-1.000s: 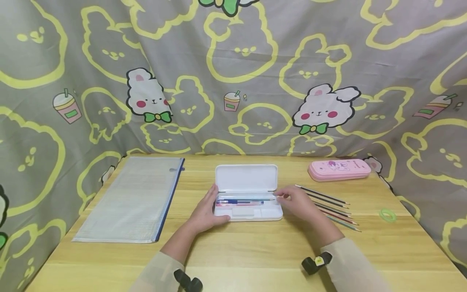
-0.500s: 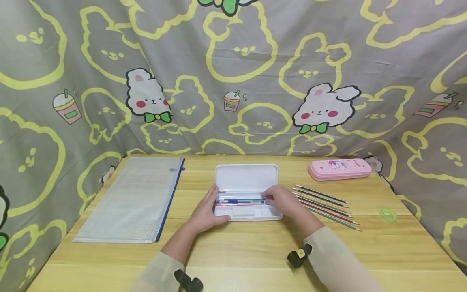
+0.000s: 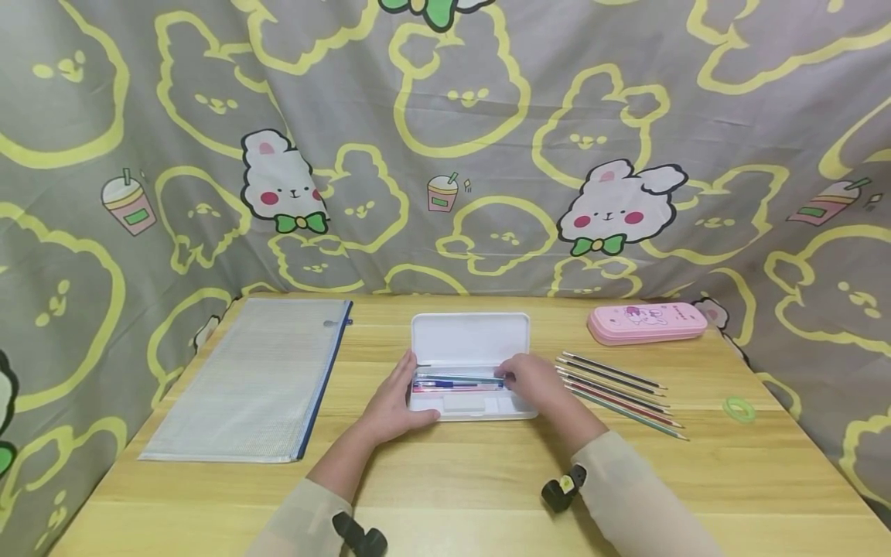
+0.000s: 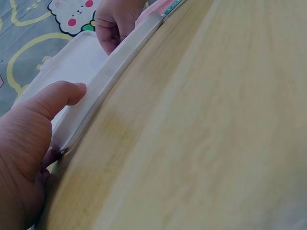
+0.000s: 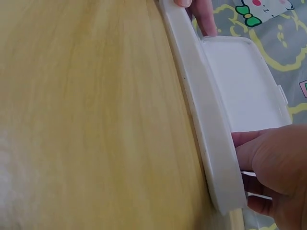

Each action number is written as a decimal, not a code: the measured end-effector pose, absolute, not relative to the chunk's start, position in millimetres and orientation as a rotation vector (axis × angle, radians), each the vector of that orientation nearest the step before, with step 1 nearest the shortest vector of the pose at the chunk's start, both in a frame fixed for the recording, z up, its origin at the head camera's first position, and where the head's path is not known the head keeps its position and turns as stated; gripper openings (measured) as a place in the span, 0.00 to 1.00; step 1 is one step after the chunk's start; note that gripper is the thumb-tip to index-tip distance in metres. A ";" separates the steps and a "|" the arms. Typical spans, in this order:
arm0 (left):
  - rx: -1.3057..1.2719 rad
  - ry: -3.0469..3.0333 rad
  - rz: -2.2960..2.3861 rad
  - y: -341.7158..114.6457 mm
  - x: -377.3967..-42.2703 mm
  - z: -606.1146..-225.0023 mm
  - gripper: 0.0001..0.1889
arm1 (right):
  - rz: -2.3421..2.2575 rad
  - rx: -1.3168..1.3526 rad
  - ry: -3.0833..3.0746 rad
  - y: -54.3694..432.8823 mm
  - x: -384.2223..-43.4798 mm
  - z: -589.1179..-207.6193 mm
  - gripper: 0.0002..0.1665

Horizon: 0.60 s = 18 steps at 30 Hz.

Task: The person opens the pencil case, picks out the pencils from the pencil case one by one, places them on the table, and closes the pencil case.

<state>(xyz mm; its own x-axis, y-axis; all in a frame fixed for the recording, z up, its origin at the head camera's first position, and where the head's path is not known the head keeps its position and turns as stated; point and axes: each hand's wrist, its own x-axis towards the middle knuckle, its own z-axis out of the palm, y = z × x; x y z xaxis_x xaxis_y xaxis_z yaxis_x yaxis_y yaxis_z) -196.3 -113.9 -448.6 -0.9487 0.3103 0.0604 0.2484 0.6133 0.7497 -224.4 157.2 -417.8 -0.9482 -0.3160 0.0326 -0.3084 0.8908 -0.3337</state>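
A white pencil case stands on the table with its lid raised. My left hand grips its left end, the thumb over the front wall and the other fingers at the side. My right hand reaches into the right part of the case, its fingertips pinching the end of a teal pencil. Beside that pencil lie a blue pen and a pinkish pen. In the right wrist view the case's front wall hides the fingertips.
Several pencils lie fanned out right of the case. Behind them is a closed pink pencil case, and a green ring lies farther right. A mesh zip pouch covers the table's left part. A patterned curtain hangs behind.
My right hand has moved left from the case's right edge to further inside it, bringing the teal pencil along. The left hand has stayed in place.
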 end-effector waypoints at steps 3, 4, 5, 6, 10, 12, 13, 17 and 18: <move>0.480 2.753 1.264 -114.2 -196.4 -448.6 0.60 | -0.578 -0.505 3.020 159.0 -223.8 -419.3 0.11; 0.481 2.754 1.263 -114.3 -196.5 -448.8 0.60 | -0.605 -0.505 3.012 159.9 -223.5 -419.7 0.12; 0.481 2.754 1.263 -114.4 -196.6 -449.1 0.60 | -0.634 -0.502 3.002 161.2 -223.4 -420.2 0.12; 0.484 2.754 1.263 -114.5 -196.6 -449.1 0.60 | -0.666 -0.497 2.989 162.7 -223.0 -420.4 0.12; 0.489 2.756 1.258 -114.4 -196.5 -450.1 0.61 | -0.782 -0.496 2.954 170.4 -221.9 -421.5 0.12; 0.490 2.758 1.255 -114.4 -196.1 -450.1 0.61 | -0.837 -0.507 2.939 175.3 -220.8 -420.6 0.12; 0.487 2.759 1.252 -114.4 -196.1 -450.3 0.61 | -0.865 -0.525 2.936 178.0 -220.1 -420.1 0.12; 0.483 2.763 1.247 -114.8 -196.2 -450.3 0.61 | -0.962 -0.588 2.924 190.7 -215.3 -415.0 0.13; 0.481 2.764 1.249 -114.8 -196.3 -450.5 0.60 | -0.992 -0.591 2.924 194.3 -213.6 -413.5 0.13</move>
<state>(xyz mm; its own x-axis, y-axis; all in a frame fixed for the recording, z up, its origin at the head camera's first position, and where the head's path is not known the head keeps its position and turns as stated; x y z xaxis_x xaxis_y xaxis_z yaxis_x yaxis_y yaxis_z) -196.3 -114.8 -450.5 -0.9484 0.3106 0.0635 0.2529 0.6205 0.7423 -213.6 194.3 -413.5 -0.9292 -0.3493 0.1207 -0.3506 0.7300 -0.5866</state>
